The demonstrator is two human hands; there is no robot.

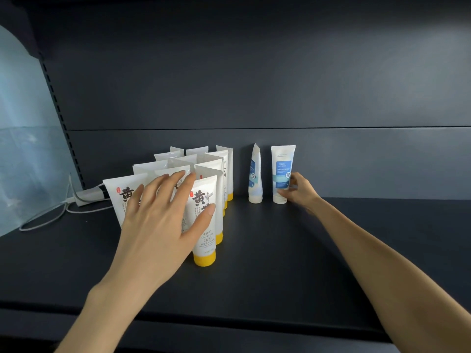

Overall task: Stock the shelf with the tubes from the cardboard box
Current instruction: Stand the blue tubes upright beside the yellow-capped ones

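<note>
A group of white yellow-capped tubes is seen standing cap-down in rows on the left part of the dark shelf. The left hand is held flat and spread wide in front of these rows, with the fingers straight. Its thumb is laid on the front yellow-capped tube, which stands nearest the shelf edge, and its fingertips reach the tops of the tubes behind. Nothing is gripped by this hand. To the right, well apart from the rows, a blue-label tube is stood upright on its white cap, close to the back wall. It is gripped low down by the right hand, whose fingers are curled round its side. Just beside it on the left, a second blue-label tube is stood cap-down too, turned edge-on and not touched. At the far left a white cable is laid on the shelf, joined to what may be a power strip, though this part is dim. A pale plastic sheet is seen at the left side.
</note>
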